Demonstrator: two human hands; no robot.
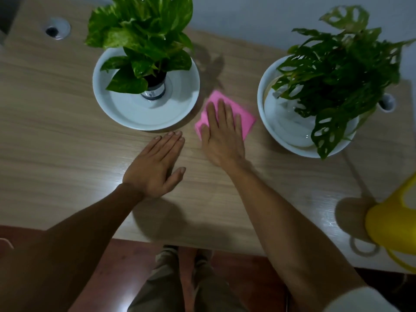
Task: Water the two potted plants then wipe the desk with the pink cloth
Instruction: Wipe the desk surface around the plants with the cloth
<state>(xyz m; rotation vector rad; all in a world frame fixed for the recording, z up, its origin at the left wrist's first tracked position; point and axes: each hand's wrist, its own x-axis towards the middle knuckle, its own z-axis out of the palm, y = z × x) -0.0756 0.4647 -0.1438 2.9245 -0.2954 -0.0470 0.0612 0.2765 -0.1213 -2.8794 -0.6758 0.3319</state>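
The yellow watering can (pixel 392 224) is cut off at four o'clock. Half hidden under the flat, pressing right hand (pixel 221 136), the pink cloth (pixel 244 119) lies between both plant bowls, its corners pointing twelve and three o'clock. The left hand (pixel 155 164) rests flat, fingers straight, on the desk (pixel 56 136).

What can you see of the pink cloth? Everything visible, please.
The pink cloth is a small, soft-looking folded piece lying flat on the wooden desk, one corner pointing away from the person. It sits between the two white plant bowls, touching neither as far as shows. The right hand presses on it with straight fingers, covering its middle. The left hand lies on the desk beside it, apart.
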